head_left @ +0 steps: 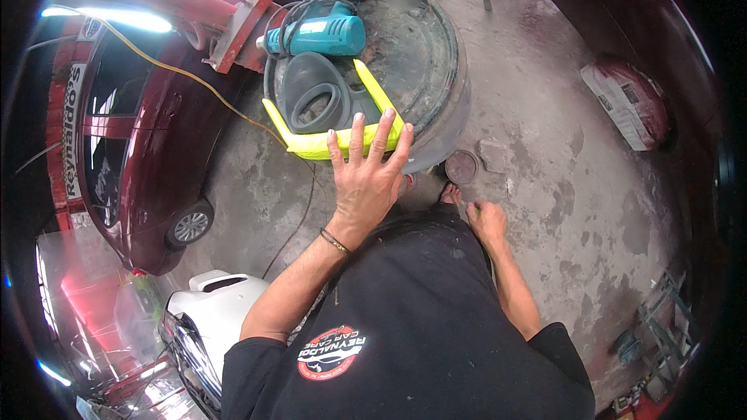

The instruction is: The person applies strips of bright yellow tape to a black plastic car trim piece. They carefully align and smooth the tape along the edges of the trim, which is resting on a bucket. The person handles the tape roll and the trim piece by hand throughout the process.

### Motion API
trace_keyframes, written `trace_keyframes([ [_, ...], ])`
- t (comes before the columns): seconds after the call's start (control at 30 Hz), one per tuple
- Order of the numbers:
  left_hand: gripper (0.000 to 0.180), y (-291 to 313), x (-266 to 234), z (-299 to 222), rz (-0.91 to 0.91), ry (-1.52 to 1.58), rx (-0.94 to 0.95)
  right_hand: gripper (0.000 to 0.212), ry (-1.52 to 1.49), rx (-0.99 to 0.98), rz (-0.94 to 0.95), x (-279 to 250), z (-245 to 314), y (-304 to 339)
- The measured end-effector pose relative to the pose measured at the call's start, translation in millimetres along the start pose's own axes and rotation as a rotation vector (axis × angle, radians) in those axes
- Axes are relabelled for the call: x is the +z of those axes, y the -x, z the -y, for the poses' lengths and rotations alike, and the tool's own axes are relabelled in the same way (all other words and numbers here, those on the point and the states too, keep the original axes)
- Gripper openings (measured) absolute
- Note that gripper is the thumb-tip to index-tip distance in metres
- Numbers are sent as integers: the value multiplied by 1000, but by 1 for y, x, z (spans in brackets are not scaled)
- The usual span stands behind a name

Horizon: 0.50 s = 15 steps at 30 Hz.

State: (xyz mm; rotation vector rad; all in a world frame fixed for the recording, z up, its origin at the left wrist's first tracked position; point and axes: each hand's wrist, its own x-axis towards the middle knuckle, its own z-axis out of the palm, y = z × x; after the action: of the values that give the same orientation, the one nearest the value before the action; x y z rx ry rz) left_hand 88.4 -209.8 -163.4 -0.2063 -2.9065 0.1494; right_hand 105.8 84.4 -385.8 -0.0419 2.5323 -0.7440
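Note:
My left hand (366,175) is spread out. Its fingertips rest on or just over the front run of a bright yellow-green U-shaped strip (315,145) and are not wrapped round it. The strip lies on the round top of a dark drum (424,70). Inside its U sits a grey, hollow, cup-like rubbery piece (311,82). Beyond that lies a teal corded power tool (331,36), shaped like a heat gun, with its cord coiled about it. Low at my right side, my right hand (488,222) has its fingers curled in; whether anything is inside them is hidden.
A red-brown round container (461,166) and a stone-like block (492,155) are on the floor by the drum. A yellow cable (179,74) runs past a dark red car (159,159). A white bumper-like part (222,303) stands at my left; a masked panel (626,105) lies right.

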Motion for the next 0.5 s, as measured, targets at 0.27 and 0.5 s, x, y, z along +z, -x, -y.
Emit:
trace_keyframes([
  [0.27,76,3,-10,-4,-23,131,-2,37,-254,-287,-276,-130,98,-38],
  [0.5,61,8,-7,14,-140,312,-16,34,-333,-604,-280,-201,195,-13],
])
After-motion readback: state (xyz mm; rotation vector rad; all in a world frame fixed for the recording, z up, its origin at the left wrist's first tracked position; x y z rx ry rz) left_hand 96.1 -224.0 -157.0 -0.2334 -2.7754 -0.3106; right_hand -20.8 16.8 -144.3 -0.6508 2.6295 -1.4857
